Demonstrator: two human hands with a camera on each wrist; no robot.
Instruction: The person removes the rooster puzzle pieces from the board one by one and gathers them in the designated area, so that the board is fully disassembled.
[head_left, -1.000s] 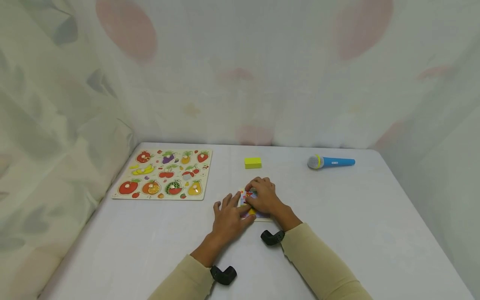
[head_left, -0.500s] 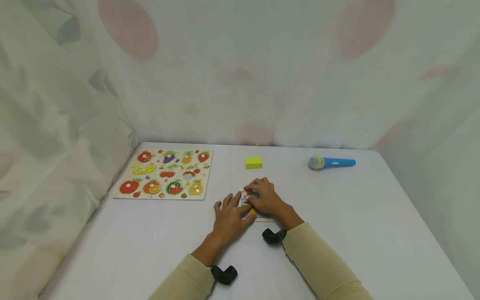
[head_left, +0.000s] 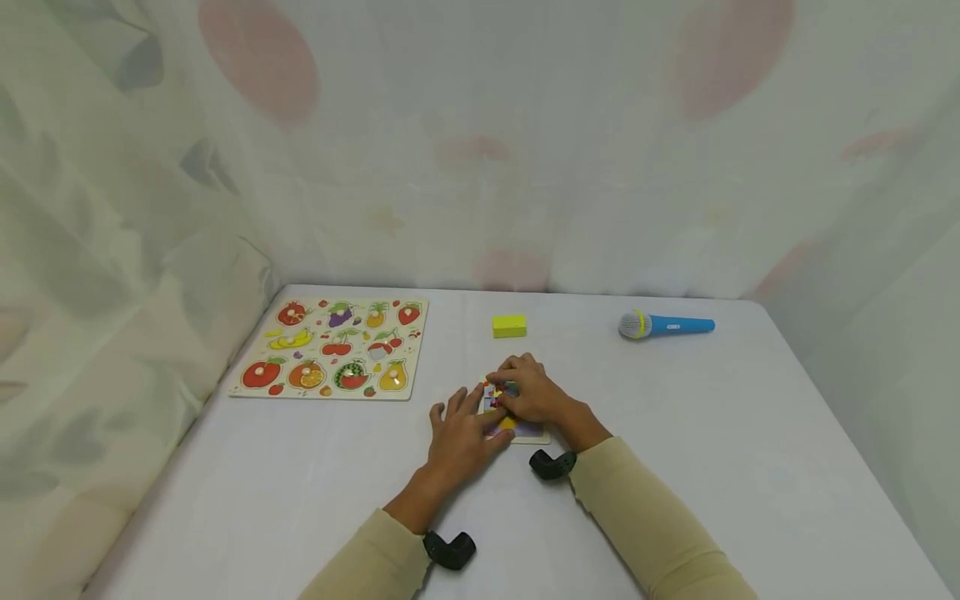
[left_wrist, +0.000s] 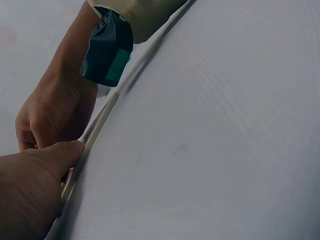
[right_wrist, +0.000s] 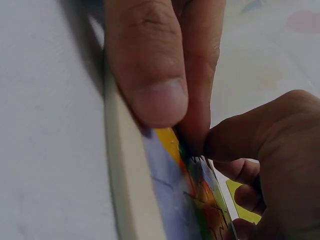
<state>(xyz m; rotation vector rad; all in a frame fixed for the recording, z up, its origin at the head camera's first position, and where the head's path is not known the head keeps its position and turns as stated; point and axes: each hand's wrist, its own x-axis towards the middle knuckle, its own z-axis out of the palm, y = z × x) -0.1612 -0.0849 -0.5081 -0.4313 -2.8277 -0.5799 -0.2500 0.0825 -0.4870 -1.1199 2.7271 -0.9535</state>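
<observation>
A small jigsaw puzzle [head_left: 531, 430] in a pale tray lies on the white table, and both hands cover much of it. The right wrist view shows its colourful interlocking pieces [right_wrist: 170, 187]. My left hand [head_left: 457, 442] rests along its left and near side, fingers spread, with thumb and index finger touching the surface. My right hand [head_left: 534, 396] bends over the far part; its thumb and curled fingers [right_wrist: 242, 170] pinch at the puzzle. Whether a loose piece sits between those fingertips is hidden. In the left wrist view the tray's edge [left_wrist: 95, 132] runs beside my thumb.
A fruit peg puzzle board [head_left: 408, 387] lies at the left of the table. Beyond my hands sits a yellow block [head_left: 509, 327]. A blue toy microphone [head_left: 678, 325] with a grey head lies at the back right. Curtains hang behind and at the sides.
My right hand and wrist have shifted slightly, with the thumb moving a little on the puzzle. My left hand stays nearly in place, and the whole view drifts slightly.
</observation>
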